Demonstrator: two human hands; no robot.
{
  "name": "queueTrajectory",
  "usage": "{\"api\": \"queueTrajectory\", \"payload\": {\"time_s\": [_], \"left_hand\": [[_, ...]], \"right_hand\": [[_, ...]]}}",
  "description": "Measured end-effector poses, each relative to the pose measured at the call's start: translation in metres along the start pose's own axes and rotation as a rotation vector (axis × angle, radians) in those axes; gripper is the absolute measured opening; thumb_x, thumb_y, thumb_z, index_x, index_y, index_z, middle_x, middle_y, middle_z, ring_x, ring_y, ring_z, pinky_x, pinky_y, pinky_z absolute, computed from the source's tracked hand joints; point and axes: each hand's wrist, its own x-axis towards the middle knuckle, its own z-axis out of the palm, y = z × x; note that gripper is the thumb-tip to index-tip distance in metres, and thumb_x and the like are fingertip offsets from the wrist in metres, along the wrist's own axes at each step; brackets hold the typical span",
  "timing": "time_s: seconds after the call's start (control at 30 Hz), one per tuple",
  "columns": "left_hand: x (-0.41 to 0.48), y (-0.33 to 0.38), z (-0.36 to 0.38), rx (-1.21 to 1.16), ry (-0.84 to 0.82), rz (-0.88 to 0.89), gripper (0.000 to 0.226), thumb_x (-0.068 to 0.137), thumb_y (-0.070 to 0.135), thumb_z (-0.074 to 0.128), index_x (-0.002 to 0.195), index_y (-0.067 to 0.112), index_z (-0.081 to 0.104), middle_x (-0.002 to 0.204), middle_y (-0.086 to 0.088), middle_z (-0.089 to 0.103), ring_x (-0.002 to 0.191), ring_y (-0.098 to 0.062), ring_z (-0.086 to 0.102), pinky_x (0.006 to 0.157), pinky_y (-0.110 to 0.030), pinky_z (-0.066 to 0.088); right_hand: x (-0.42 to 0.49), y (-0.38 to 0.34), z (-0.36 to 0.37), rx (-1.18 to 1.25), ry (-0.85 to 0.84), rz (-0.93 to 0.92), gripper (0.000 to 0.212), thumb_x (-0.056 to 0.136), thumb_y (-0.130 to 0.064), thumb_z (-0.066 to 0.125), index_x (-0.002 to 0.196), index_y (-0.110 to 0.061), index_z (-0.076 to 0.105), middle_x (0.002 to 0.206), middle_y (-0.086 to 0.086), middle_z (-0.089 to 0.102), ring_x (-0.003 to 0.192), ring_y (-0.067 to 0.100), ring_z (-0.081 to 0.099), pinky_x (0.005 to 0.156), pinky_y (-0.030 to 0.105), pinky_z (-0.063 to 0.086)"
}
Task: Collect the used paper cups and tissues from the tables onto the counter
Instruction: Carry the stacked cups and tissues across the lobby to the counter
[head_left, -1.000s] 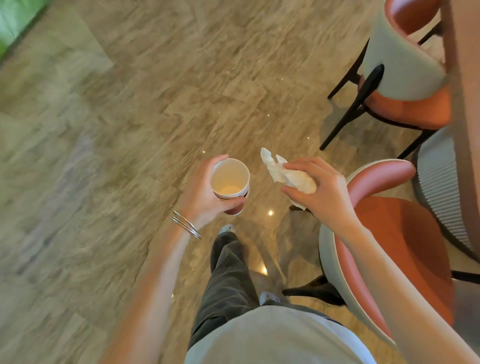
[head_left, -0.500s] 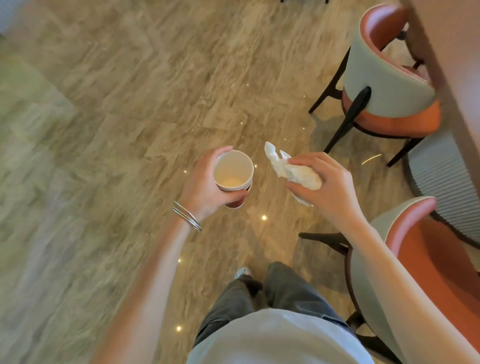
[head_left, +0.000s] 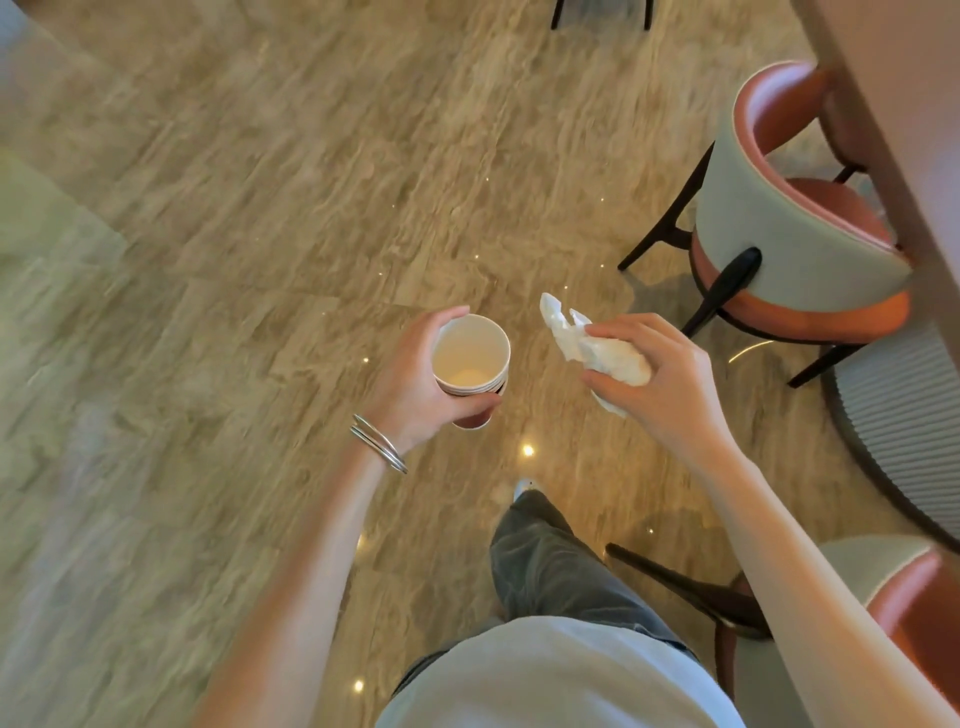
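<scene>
Above the floor (head_left: 249, 249), the light, crushable paper cups (head_left: 470, 358) (seemingly a nested stack) are gripped gently round the wall by the left hand (head_left: 415, 382), while the soft, crumpled tissue (head_left: 597, 353) is pinched, bunched, by the right hand (head_left: 670, 387).
</scene>
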Motion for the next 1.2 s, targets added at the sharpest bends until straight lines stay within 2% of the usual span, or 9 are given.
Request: {"api": "queueTrajectory", "payload": {"time_s": [0.17, 0.27, 0.5, 0.6, 0.73, 0.83, 0.97, 1.1, 1.2], "left_hand": [[0.092, 0.014, -0.002, 0.011, 0.033, 0.023, 0.088, 0.051, 0.037, 0.088, 0.127, 0.025, 0.045, 0.12, 0.013, 0.045, 0.106, -0.001, 0.042, 0.088, -0.002, 0.026], [0.138, 0.017, -0.002, 0.015, 0.067, 0.035, 0.087, 0.049, 0.046, 0.081, 0.126, 0.027, 0.046, 0.122, 0.014, 0.047, 0.107, 0.002, 0.043, 0.089, -0.003, 0.028], [0.227, 0.004, 0.0, 0.01, 0.04, 0.009, 0.087, 0.052, 0.032, 0.088, 0.127, 0.025, 0.046, 0.12, 0.014, 0.045, 0.106, 0.003, 0.041, 0.085, 0.002, 0.025], [0.273, -0.006, -0.002, -0.003, 0.01, 0.011, 0.088, 0.051, 0.034, 0.089, 0.127, 0.025, 0.046, 0.118, 0.016, 0.044, 0.107, -0.002, 0.043, 0.086, -0.004, 0.028], [0.339, -0.02, -0.015, -0.033, 0.002, 0.013, 0.088, 0.045, 0.057, 0.075, 0.124, 0.034, 0.043, 0.12, 0.015, 0.046, 0.108, -0.004, 0.045, 0.09, -0.015, 0.034], [0.396, -0.034, -0.032, -0.049, 0.007, 0.004, 0.089, 0.046, 0.056, 0.077, 0.125, 0.031, 0.045, 0.123, 0.011, 0.048, 0.11, -0.007, 0.046, 0.093, -0.023, 0.036], [0.481, -0.045, -0.055, -0.042, -0.031, 0.016, 0.087, 0.05, 0.037, 0.087, 0.126, 0.027, 0.046, 0.125, 0.008, 0.048, 0.11, -0.004, 0.045, 0.091, -0.017, 0.033], [0.564, -0.047, -0.074, -0.054, -0.046, 0.057, 0.085, 0.049, 0.041, 0.081, 0.125, 0.03, 0.045, 0.122, 0.011, 0.047, 0.109, -0.003, 0.045, 0.09, -0.007, 0.031], [0.617, -0.045, -0.083, -0.039, -0.042, 0.087, 0.087, 0.05, 0.036, 0.086, 0.126, 0.026, 0.046, 0.119, 0.015, 0.047, 0.107, -0.001, 0.044, 0.088, -0.003, 0.03]], "right_hand": [[0.092, 0.015, -0.02, 0.01, 0.0, -0.004, 0.041, 0.07, -0.019, 0.078, 0.108, -0.023, 0.065, 0.11, -0.006, 0.059, 0.098, 0.004, 0.053, 0.083, 0.011, 0.04], [0.141, 0.023, -0.029, 0.017, 0.004, -0.018, 0.04, 0.069, -0.019, 0.079, 0.106, -0.025, 0.066, 0.108, -0.01, 0.058, 0.096, -0.004, 0.051, 0.082, 0.005, 0.039], [0.227, 0.048, -0.031, -0.007, -0.004, -0.017, 0.039, 0.069, -0.02, 0.079, 0.105, -0.024, 0.066, 0.105, -0.011, 0.057, 0.096, -0.007, 0.05, 0.081, 0.0, 0.035], [0.267, 0.059, -0.025, -0.008, 0.0, 0.005, 0.038, 0.069, -0.021, 0.078, 0.105, -0.025, 0.066, 0.105, -0.012, 0.057, 0.095, -0.009, 0.049, 0.08, -0.001, 0.034], [0.33, 0.067, -0.014, 0.019, -0.007, 0.02, 0.037, 0.07, -0.021, 0.078, 0.102, -0.032, 0.063, 0.105, -0.015, 0.056, 0.097, -0.009, 0.05, 0.08, -0.001, 0.035], [0.387, 0.069, -0.004, 0.029, 0.004, 0.031, 0.038, 0.07, -0.02, 0.078, 0.102, -0.033, 0.062, 0.106, -0.015, 0.057, 0.097, -0.007, 0.051, 0.08, 0.0, 0.036], [0.47, 0.065, 0.005, 0.033, 0.049, 0.025, 0.038, 0.07, -0.021, 0.077, 0.102, -0.033, 0.062, 0.106, -0.014, 0.057, 0.097, -0.007, 0.05, 0.08, 0.0, 0.036], [0.545, 0.061, 0.01, 0.023, 0.097, 0.02, 0.037, 0.069, -0.024, 0.078, 0.102, -0.032, 0.063, 0.106, -0.013, 0.059, 0.097, -0.003, 0.052, 0.08, 0.006, 0.039], [0.591, 0.063, 0.011, 0.022, 0.117, 0.028, 0.037, 0.068, -0.021, 0.08, 0.103, -0.027, 0.066, 0.105, -0.012, 0.06, 0.096, -0.002, 0.053, 0.08, 0.005, 0.039]]}}
